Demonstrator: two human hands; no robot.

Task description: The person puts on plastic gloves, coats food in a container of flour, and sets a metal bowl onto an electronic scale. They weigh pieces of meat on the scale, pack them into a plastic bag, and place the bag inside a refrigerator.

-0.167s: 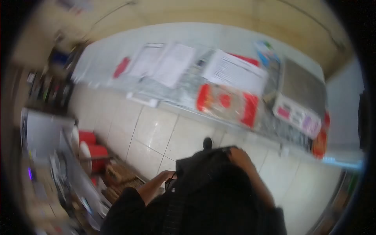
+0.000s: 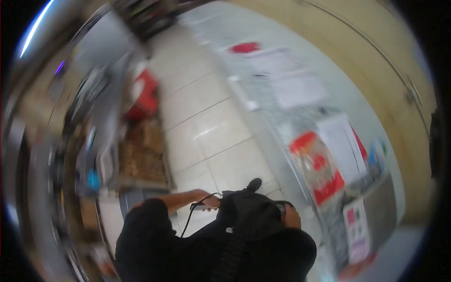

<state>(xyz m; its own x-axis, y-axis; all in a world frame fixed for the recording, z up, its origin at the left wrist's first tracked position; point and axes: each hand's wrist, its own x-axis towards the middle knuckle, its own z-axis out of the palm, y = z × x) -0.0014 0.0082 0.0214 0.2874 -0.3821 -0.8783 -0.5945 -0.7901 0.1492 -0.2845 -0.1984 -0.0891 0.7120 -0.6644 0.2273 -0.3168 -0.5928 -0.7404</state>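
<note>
At the lower middle, my left hand [image 2: 209, 201] is closed around a flat grey object [image 2: 198, 206], mostly hidden in the palm; its kind I cannot make out. A thin black cable [image 2: 189, 218] loops down beside this hand. My right hand [image 2: 291, 218] is at the right side of my body, fingers curled at a small dark object [image 2: 282, 206] that is largely hidden. Black clothing [image 2: 244, 211] fills the space between both hands. The tip of a dark shoe [image 2: 254, 184] shows just beyond it.
On the right runs a long counter [image 2: 347, 89] with paper sheets [image 2: 300, 89], a red-and-clear plastic packet [image 2: 318, 167] and a weighing scale [image 2: 358, 230]. Left of the tiled floor [image 2: 206, 127] stand red-and-white containers [image 2: 143, 96], a brown crate-like stack [image 2: 143, 157] and cluttered shelving [image 2: 87, 171].
My view has swung left, so the counter now runs along the right side and the left-hand shelving shows more. The grey object and cable at my left hand are more visible.
</note>
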